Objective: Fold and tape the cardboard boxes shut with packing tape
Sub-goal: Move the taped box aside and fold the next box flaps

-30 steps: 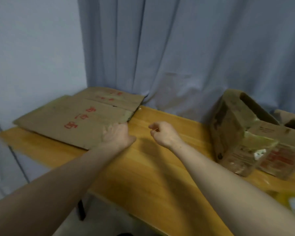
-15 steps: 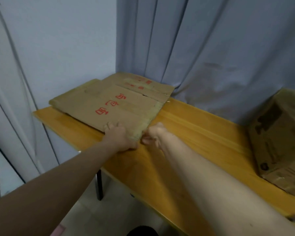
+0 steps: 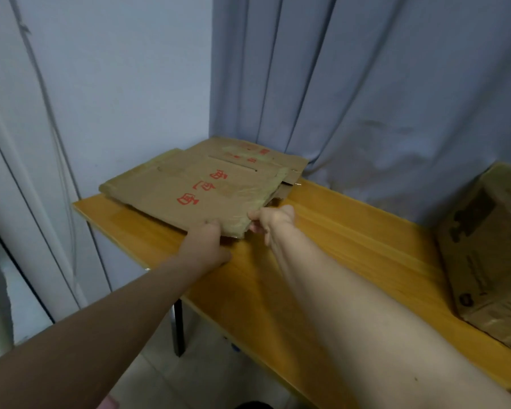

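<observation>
A flattened cardboard box [image 3: 195, 184] with red printed characters lies at the far left end of the wooden table [image 3: 351, 240], on top of another flat piece of cardboard. My left hand [image 3: 207, 246] grips its near edge, fingers hidden under the board. My right hand [image 3: 270, 219] pinches the near right corner of the same flat box, thumb on top. The corner sits slightly raised off the table. No tape roll is in view.
An assembled brown cardboard box [image 3: 490, 255] stands on the table at the right edge. A grey curtain [image 3: 366, 84] hangs behind the table and a white wall [image 3: 115, 84] is to the left. The table's near edge drops to a tiled floor.
Both hands have reached the flat box and taken hold of its near edge and corner, which now lifts slightly. The camera has turned left, so the assembled box has slid toward the right edge.
</observation>
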A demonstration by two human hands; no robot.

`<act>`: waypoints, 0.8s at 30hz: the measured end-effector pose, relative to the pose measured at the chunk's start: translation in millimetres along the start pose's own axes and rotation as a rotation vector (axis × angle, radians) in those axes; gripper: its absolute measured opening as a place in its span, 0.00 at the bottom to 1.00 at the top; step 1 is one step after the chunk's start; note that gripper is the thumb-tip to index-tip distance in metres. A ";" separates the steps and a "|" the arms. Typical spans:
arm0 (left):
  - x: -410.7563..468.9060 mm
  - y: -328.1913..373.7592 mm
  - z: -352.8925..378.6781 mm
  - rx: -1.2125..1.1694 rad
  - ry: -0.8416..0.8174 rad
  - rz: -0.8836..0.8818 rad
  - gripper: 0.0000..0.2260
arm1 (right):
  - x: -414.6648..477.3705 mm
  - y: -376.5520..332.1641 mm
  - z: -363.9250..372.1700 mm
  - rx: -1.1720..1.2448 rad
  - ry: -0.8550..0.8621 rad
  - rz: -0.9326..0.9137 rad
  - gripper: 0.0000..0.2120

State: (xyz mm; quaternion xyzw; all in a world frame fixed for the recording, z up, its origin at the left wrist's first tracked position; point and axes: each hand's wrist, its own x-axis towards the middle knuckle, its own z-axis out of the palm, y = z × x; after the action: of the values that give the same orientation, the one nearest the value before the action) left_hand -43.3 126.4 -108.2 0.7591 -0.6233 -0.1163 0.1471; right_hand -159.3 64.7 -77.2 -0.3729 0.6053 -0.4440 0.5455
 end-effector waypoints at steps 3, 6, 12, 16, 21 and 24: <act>-8.0 2.4 -17.8 0.165 0.094 0.047 0.25 | -5.1 -24.0 -20.1 0.047 0.058 -0.106 0.15; -18.4 14.3 -31.3 0.207 0.165 0.111 0.25 | -10.9 -51.0 -52.0 0.018 0.109 -0.198 0.15; -43.3 78.5 -41.9 0.199 0.226 0.410 0.19 | -39.5 -108.5 -121.4 -0.247 0.249 -0.427 0.09; -64.8 124.5 -51.0 0.067 0.280 0.496 0.25 | -77.6 -151.7 -158.9 -0.341 0.263 -0.627 0.06; -79.3 186.0 -64.7 -0.165 0.229 0.600 0.32 | -143.3 -201.4 -196.9 -0.658 0.394 -0.898 0.07; -80.5 205.8 -78.3 -0.341 0.199 0.550 0.32 | -183.9 -215.5 -210.5 -0.902 0.445 -0.940 0.09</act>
State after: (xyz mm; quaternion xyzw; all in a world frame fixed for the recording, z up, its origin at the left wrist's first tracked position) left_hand -218.7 174.5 39.8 0.5347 -0.7589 -0.1001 0.3579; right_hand -351.7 193.6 189.1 -0.6864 0.6024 -0.4041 -0.0507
